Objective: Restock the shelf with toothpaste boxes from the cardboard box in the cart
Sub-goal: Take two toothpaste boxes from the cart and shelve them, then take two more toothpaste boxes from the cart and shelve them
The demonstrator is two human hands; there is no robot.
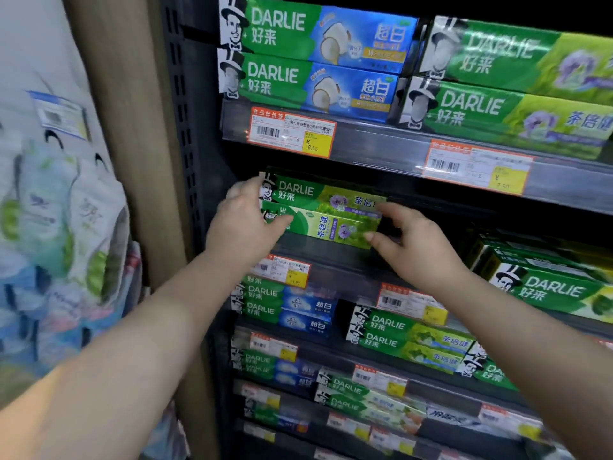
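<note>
Gripping: toothpaste boxes, my left hand on 9 o'clock end, right hand pinching 3 o'clock end
Axis: 9-to-3

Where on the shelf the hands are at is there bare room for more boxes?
Bare: the dark stretch of this shelf between the right hand, which with the left hand holds the two boxes, and the green boxes far right. Crowded: the top shelf and the lower shelves, mostly filled with boxes.

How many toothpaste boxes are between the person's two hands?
2: a darker green box on top, a lighter green box directly beneath it; others may be hidden behind them.
</note>
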